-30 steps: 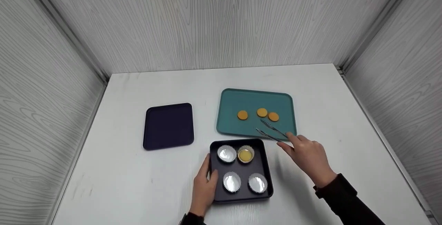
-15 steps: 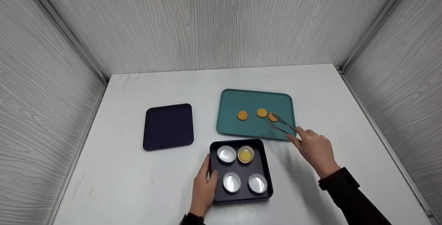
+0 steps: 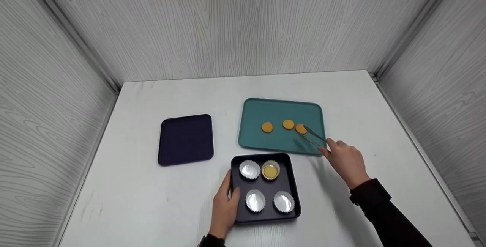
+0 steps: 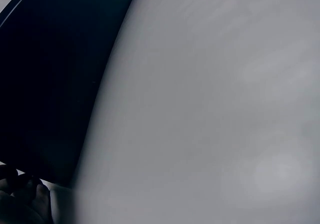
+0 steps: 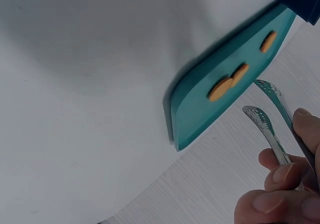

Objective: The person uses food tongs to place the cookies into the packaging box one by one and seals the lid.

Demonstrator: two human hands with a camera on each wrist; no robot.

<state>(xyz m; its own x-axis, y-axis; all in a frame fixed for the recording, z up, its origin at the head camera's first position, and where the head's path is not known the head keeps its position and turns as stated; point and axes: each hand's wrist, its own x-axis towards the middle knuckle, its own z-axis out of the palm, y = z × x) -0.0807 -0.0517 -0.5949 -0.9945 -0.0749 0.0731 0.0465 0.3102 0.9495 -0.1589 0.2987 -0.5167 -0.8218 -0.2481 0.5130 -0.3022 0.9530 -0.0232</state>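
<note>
My left hand holds the left side of a dark square baking pan, thumb over its rim. In the pan stand several foil cupcake cups; the back right cup has a yellow disc in it, while the front left cup shows bare shiny foil. My right hand grips metal tongs over a teal tray. The tongs' tips are apart at the rightmost orange disc; whether they touch it I cannot tell. A middle disc and a left disc also lie there.
A dark flat tray lies on the white table to the left. The baking pan stands just in front of the teal tray. Grey wood-patterned panels enclose the table at the back and both sides.
My right hand has moved right and slightly away from me, bringing the tongs from in front of the discs to the rightmost one. The left hand and the pan have stayed put.
</note>
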